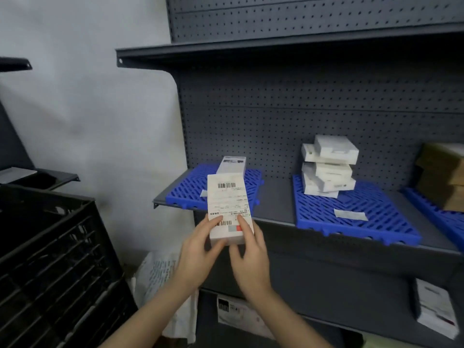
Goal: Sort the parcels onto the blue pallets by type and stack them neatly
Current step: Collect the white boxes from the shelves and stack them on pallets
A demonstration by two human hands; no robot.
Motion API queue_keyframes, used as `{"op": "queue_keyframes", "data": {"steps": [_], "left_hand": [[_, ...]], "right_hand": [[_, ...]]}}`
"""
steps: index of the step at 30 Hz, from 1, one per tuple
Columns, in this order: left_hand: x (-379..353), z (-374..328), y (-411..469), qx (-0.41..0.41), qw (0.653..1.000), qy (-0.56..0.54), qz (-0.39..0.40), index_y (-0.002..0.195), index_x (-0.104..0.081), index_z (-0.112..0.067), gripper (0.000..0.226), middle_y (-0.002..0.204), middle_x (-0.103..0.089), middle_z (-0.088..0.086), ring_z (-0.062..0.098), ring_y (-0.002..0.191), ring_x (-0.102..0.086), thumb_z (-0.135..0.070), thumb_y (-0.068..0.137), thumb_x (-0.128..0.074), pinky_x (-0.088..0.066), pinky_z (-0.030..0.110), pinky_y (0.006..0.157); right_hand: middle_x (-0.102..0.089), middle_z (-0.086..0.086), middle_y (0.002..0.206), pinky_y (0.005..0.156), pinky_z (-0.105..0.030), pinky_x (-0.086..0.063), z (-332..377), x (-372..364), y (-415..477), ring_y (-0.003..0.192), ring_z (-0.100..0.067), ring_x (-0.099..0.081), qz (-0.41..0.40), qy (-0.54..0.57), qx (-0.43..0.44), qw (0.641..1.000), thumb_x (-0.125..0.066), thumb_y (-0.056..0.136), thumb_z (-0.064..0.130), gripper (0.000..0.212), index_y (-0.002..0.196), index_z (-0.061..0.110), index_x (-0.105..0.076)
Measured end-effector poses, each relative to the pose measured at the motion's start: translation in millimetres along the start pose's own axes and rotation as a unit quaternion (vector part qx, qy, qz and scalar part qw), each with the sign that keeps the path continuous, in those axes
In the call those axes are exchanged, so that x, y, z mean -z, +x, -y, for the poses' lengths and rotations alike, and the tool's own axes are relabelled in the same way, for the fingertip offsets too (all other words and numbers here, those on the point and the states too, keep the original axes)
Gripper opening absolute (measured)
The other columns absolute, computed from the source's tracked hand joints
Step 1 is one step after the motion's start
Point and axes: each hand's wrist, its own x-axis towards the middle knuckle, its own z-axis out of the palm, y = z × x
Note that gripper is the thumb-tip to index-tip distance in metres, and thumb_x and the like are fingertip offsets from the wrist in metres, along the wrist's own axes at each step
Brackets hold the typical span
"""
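I hold a long white box parcel with a barcode shipping label in front of the shelf edge. My left hand grips its near end from the left, my right hand from the right. Behind it a similar white box lies on the left blue pallet. The middle blue pallet carries an uneven stack of several small white boxes. A right blue pallet holds brown cardboard boxes.
A black slatted crate stands at the left. White mailer bags lie on the floor below the grey pegboard shelf. More parcels sit on the lower shelf. Another shelf board hangs overhead.
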Motion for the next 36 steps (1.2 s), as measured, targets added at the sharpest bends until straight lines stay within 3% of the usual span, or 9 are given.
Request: {"op": "queue_keyframes", "data": {"steps": [2, 4, 12, 14, 17, 22, 28, 32, 36], "left_hand": [[0, 17, 33, -0.013, 1.000, -0.004, -0.005, 0.131, -0.052, -0.028, 0.049, 0.137, -0.052, -0.011, 0.005, 0.127, -0.048, -0.014, 0.086, -0.067, -0.047, 0.040, 0.102], [0, 35, 66, -0.014, 1.000, -0.011, -0.006, 0.131, -0.053, -0.028, 0.048, 0.136, -0.052, -0.011, 0.007, 0.128, -0.047, -0.015, 0.087, -0.066, -0.047, 0.041, 0.102], [3, 102, 191, -0.044, 0.998, -0.037, 0.013, 0.127, -0.055, -0.027, 0.042, 0.132, -0.055, -0.010, 0.004, 0.121, -0.052, -0.016, 0.088, -0.065, -0.049, 0.023, 0.097], [0, 114, 217, -0.052, 0.998, -0.033, 0.034, 0.128, -0.055, -0.029, 0.041, 0.130, -0.055, -0.016, -0.002, 0.117, -0.052, -0.019, 0.089, -0.064, -0.049, 0.025, 0.096], [-7, 129, 247, -0.068, 0.996, -0.016, 0.053, 0.129, -0.054, -0.033, 0.040, 0.128, -0.056, -0.019, -0.005, 0.109, -0.053, -0.025, 0.091, -0.062, -0.046, 0.018, 0.094], [-22, 144, 270, -0.065, 0.996, -0.008, 0.068, 0.135, -0.048, -0.032, 0.041, 0.135, -0.050, -0.016, -0.001, 0.120, -0.047, -0.030, 0.095, -0.056, -0.038, 0.015, 0.098], [-25, 150, 283, -0.073, 0.993, 0.034, 0.086, 0.139, -0.042, -0.034, 0.046, 0.139, -0.045, -0.011, 0.006, 0.125, -0.042, -0.040, 0.094, -0.052, -0.040, 0.033, 0.106], [-18, 134, 273, -0.078, 0.996, 0.039, 0.027, 0.138, -0.042, -0.031, 0.047, 0.143, -0.040, -0.005, 0.012, 0.131, -0.036, -0.037, 0.094, -0.055, -0.035, 0.035, 0.109], [-14, 90, 250, -0.120, 0.992, 0.020, -0.043, 0.128, -0.050, -0.025, 0.037, 0.132, -0.046, -0.004, 0.013, 0.125, -0.044, -0.032, 0.092, -0.049, -0.039, 0.031, 0.103]], "right_hand": [[-0.034, 0.013, 0.145, 0.106, -0.032, -0.042, -2, -9, 30, 0.130, -0.007, -0.038, -0.016, -0.021, 0.009, 1.000, -0.055, 0.092, 0.021, 0.056, 0.142, 0.037, -0.036], [-0.035, 0.013, 0.143, 0.105, -0.036, -0.043, -5, -20, 62, 0.129, -0.007, -0.039, -0.023, -0.034, -0.001, 0.999, -0.056, 0.092, 0.021, 0.055, 0.140, 0.038, -0.038], [-0.033, 0.010, 0.148, 0.106, -0.038, -0.042, -21, -74, 175, 0.133, -0.010, -0.037, -0.039, -0.077, -0.046, 0.995, -0.054, 0.091, 0.017, 0.060, 0.142, 0.040, -0.034], [-0.033, 0.009, 0.147, 0.105, -0.035, -0.042, -28, -80, 197, 0.131, -0.010, -0.040, -0.047, -0.097, -0.056, 0.993, -0.054, 0.091, 0.018, 0.059, 0.143, 0.038, -0.035], [-0.032, 0.012, 0.145, 0.103, -0.028, -0.043, -37, -88, 218, 0.127, -0.008, -0.041, -0.063, -0.113, -0.059, 0.990, -0.053, 0.092, 0.017, 0.058, 0.143, 0.038, -0.033], [-0.029, 0.013, 0.144, 0.100, -0.028, -0.046, -49, -92, 241, 0.124, -0.008, -0.044, -0.056, -0.128, -0.070, 0.988, -0.053, 0.091, 0.019, 0.064, 0.143, 0.043, -0.026], [-0.021, 0.009, 0.153, 0.105, -0.032, -0.041, -50, -82, 258, 0.134, -0.011, -0.034, -0.002, -0.143, -0.081, 0.986, -0.054, 0.090, 0.028, 0.076, 0.141, 0.058, -0.006], [-0.017, 0.010, 0.155, 0.108, -0.035, -0.038, -46, -70, 247, 0.139, -0.012, -0.028, -0.002, -0.148, -0.066, 0.987, -0.052, 0.090, 0.030, 0.079, 0.137, 0.064, 0.002], [-0.017, 0.010, 0.154, 0.112, -0.034, -0.033, -41, -45, 222, 0.141, -0.012, -0.024, -0.018, -0.140, -0.056, 0.988, -0.053, 0.093, 0.029, 0.071, 0.144, 0.052, -0.009]]}}
